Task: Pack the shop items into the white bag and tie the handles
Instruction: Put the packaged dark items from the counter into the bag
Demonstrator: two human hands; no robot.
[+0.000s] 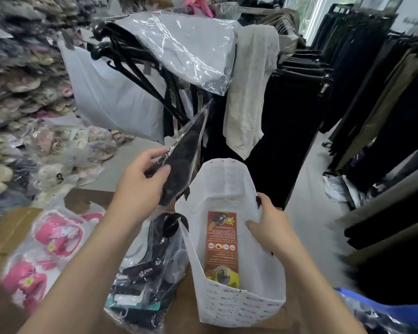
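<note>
Head view: the packing step is in hand, and tying has not begun. The left hand (140, 179) grasps a flat black item sealed in a clear plastic sleeve (186, 153), thumb on top and fingers beneath its near end. The sleeve slants up and away from that grip. The right hand (273, 227) pinches the right rim of the white printed carrier bag (227, 179), which stands upright on the brown cardboard surface (7, 227) with its mouth spread open. The mouth lies just below and to the right of the left-hand grip. A red and yellow printed carton (221, 247) already stands inside, left of the right-hand grip. Under the left forearm lie clear packs of black socks (150, 273) and bagged pink slippers (56, 235), apparently still to be packed. Next move, as judged: swing the sleeve over the mouth, tip its far end downward and lower it beside the carton while the right hand holds the rim apart.
</note>
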